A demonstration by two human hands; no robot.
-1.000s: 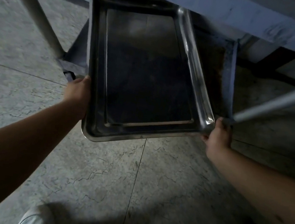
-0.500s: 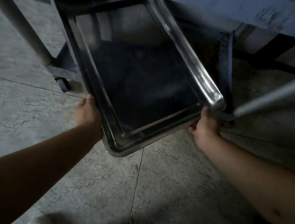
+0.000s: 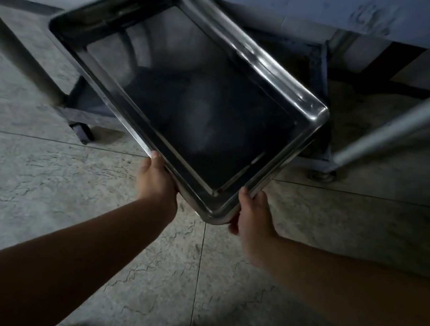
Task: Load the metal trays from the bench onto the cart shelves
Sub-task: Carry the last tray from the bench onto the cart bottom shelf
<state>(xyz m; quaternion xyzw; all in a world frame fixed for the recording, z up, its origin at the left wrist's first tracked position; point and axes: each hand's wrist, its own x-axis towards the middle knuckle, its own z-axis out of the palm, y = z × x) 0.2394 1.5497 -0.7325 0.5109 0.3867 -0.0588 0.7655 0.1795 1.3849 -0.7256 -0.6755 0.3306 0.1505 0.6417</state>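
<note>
Tray (image 3: pixel 189 98) gripped at its near corner: left hand (image 3: pixel 157 179) clamps one rim, right hand (image 3: pixel 254 212) the other. It hangs skewed, empty, above the tiled floor (image 3: pixel 65 197), far end over the cart's bottom shelf (image 3: pixel 314 74), between the legs (image 3: pixel 16 52).

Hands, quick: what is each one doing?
Left hand: closed on the metal tray.
Right hand: closed on the same tray's near corner.

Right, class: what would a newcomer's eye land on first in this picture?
The shiny empty metal tray fills the centre, turned at an angle above the cart's bottom shelf. The left hand and right hand clasp its near corner from either side.
</note>
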